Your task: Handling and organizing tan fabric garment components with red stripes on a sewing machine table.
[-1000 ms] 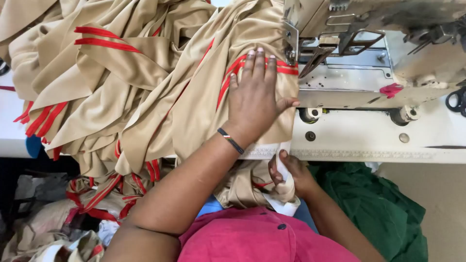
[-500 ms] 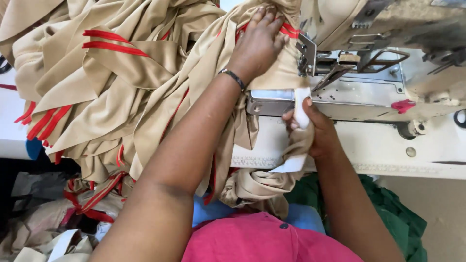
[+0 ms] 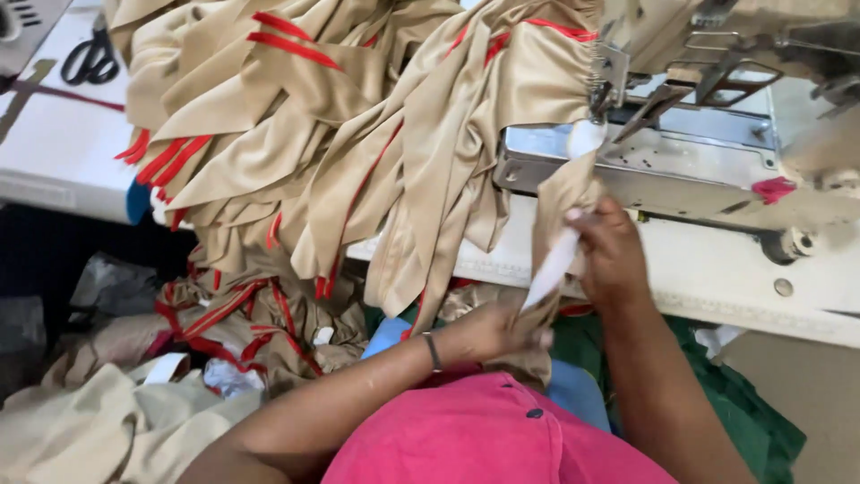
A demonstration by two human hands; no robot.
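A heap of tan cloth pieces with red trim [image 3: 296,143] fills the upper left and centre of the frame, seemingly already through the sewing machine [image 3: 681,152] at upper right. Below centre, the left hand [image 3: 497,332] is clenched on the lower end of a white band [image 3: 551,264]. The right hand [image 3: 614,251] pinches it higher; it slants lower left to upper right, top end under the needle, not yet stitched.

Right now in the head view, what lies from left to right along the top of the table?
Black-handled scissors → heap of tan fabric pieces with red stripes → metal bed of the sewing machine → small red scrap on the machine.
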